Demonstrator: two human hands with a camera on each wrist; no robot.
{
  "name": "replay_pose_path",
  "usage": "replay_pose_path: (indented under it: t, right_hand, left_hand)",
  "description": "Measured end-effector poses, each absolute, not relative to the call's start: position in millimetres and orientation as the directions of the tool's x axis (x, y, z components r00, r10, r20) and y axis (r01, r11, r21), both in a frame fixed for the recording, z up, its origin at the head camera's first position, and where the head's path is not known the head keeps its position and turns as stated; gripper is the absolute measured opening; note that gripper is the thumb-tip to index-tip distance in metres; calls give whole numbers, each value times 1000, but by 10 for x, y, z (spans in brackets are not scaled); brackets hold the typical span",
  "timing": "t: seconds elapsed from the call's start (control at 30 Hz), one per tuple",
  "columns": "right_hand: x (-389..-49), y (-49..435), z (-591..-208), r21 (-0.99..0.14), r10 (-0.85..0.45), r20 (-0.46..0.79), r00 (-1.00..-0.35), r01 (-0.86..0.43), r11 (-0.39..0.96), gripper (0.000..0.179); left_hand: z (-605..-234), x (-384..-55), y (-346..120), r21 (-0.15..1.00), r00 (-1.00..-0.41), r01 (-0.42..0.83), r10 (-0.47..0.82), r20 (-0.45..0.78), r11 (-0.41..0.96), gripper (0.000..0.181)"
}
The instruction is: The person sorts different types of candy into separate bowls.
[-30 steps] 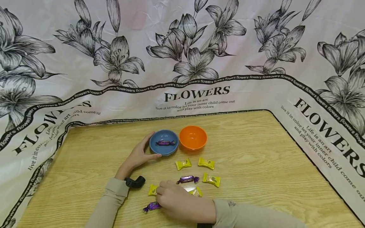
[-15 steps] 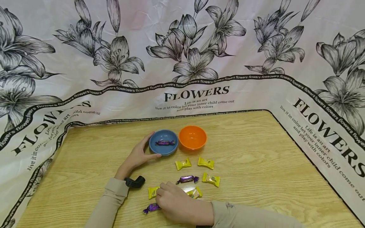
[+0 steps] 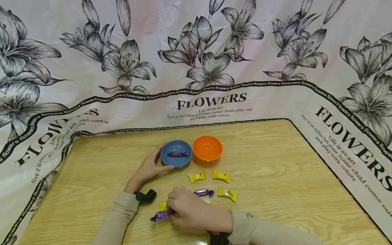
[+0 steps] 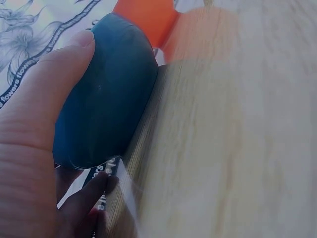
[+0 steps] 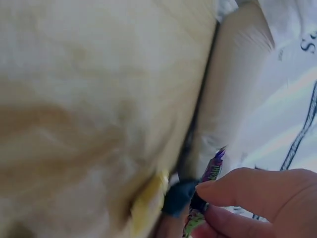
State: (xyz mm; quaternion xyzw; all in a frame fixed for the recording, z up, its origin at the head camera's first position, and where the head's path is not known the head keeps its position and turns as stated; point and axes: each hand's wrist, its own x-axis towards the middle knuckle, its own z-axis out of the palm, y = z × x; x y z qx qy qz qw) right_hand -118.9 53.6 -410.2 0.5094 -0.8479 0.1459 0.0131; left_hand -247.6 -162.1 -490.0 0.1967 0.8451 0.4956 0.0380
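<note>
My left hand [image 3: 150, 167] holds the blue bowl [image 3: 184, 161] at its left side, thumb near the front and fingers behind. In the left wrist view the thumb lies along the wall of the blue bowl [image 4: 111, 94]. Inside the bowl is one purple-wrapped candy [image 3: 177, 154]. My right hand [image 3: 197, 211] pinches another purple-wrapped candy [image 3: 162, 215] by its right end, between thumb and fingers; the right wrist view shows this candy [image 5: 214, 169] raised off the table. A third purple candy [image 3: 203, 192] lies just beyond the right hand, partly covered by it.
An orange bowl [image 3: 207, 160] stands against the blue bowl's right side. Yellow-wrapped candies [image 3: 222, 176] lie in front of the bowls, and another yellow candy [image 3: 163, 206] is partly hidden by my right hand. A flower-printed cloth [image 3: 211, 105] borders the wooden table [image 3: 275, 163].
My right hand has lifted slightly from the table and moved up in the view, carrying the purple candy, which now tilts. The left hand and both bowls have stayed in place.
</note>
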Motion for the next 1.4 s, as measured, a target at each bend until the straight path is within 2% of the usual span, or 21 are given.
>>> replay_pose_path:
  t: [0.17, 0.37, 0.6, 0.8, 1.0, 1.2, 1.4]
  right_hand:
    - [-1354, 564, -3993, -346, -843, 164, -513, -830, 438, 9]
    - [-1540, 632, -3876, -475, -783, 237, -576, -771, 423, 10]
    - [-1808, 715, -3811, -502, -705, 314, -636, -742, 445, 12]
    - [-2123, 752, -3794, -560, -646, 273, -713, -664, 496, 12]
    - [-2404, 716, -3873, -497, -619, 236, -750, -640, 586, 12]
    - [-2570, 613, -4032, -330, -639, 179, -748, -658, 677, 8]
    - [-2641, 536, -4109, -251, -655, 141, -742, -667, 702, 3]
  left_hand:
    - [-4933, -2493, -1635, 856, -925, 279, 362, 118, 435, 105]
    - [-4934, -2494, -1630, 859, -916, 300, 375, 139, 415, 104]
    - [-4919, -2497, -1636, 855, -906, 320, 395, 150, 408, 103]
    - [-4911, -2498, -1639, 858, -906, 321, 392, 156, 400, 103]
    - [-4886, -2485, -1637, 868, -914, 288, 386, 123, 406, 100]
    - [-4866, -2491, -1638, 860, -914, 292, 386, 122, 419, 100]
    - [-4871, -2506, -1656, 852, -914, 299, 384, 128, 429, 101]
